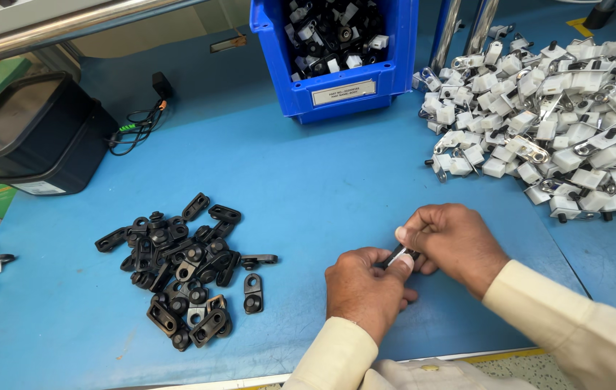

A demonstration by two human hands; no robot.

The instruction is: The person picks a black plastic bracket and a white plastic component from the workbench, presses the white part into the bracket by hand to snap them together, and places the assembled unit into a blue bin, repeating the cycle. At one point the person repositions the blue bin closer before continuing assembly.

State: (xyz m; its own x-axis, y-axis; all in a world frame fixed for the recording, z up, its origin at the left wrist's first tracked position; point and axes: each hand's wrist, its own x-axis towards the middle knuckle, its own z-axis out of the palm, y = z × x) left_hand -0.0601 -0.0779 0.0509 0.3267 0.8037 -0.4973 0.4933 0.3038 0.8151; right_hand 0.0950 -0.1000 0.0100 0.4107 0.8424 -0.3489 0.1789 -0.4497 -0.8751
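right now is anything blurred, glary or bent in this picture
Head view: even light with soft shadows; the black parts and both hands are sharp; glare on the metal rail; the small part they hold is mostly hidden; edges bow slightly.

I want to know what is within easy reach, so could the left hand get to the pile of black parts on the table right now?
Probably yes. The pile of black parts lies on the blue table just to the side of the left hand, with bare surface between. But both hands are pinching a small black part, so the left would have to let go first.
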